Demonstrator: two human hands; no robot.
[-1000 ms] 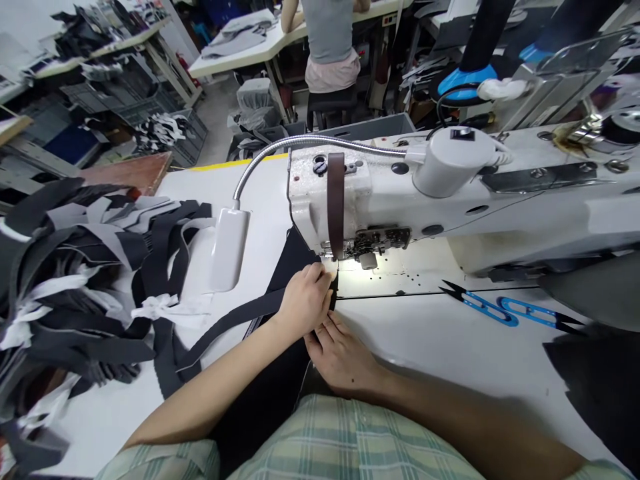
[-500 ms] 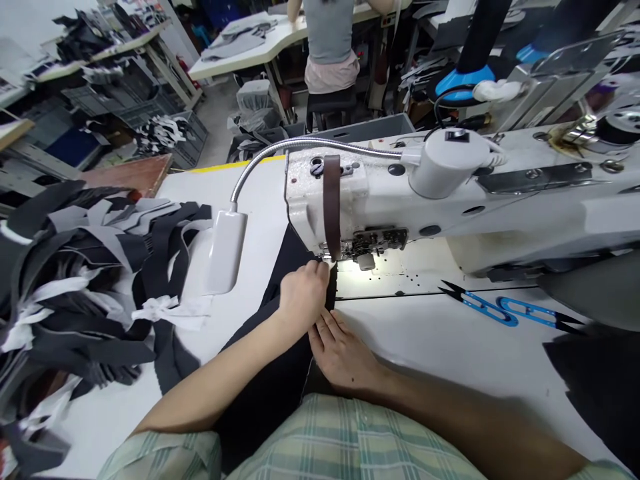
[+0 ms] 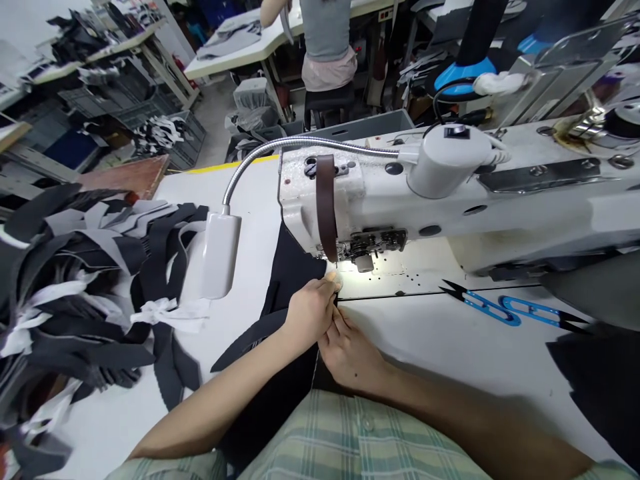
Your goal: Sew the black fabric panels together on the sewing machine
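A white sewing machine (image 3: 450, 200) stands across the table with its needle area lit. Black fabric (image 3: 290, 273) runs from my lap under the machine's head. My left hand (image 3: 310, 310) lies on this fabric just in front of the needle, fingers closed and pinching its edge. My right hand (image 3: 350, 353) sits right behind it, fingers pressed on the same fabric edge. The two hands touch each other.
A gooseneck lamp (image 3: 215, 257) hangs left of the machine. A heap of black, grey and white cut pieces (image 3: 75, 280) fills the table's left side. Two blue thread snips (image 3: 505, 310) lie at the right, more black fabric (image 3: 600, 373) beyond. A person (image 3: 327, 40) sits at a far table.
Both hands have drawn back slightly toward me from the needle, and a black strip now sticks out left of my left forearm. The view has shifted a little.
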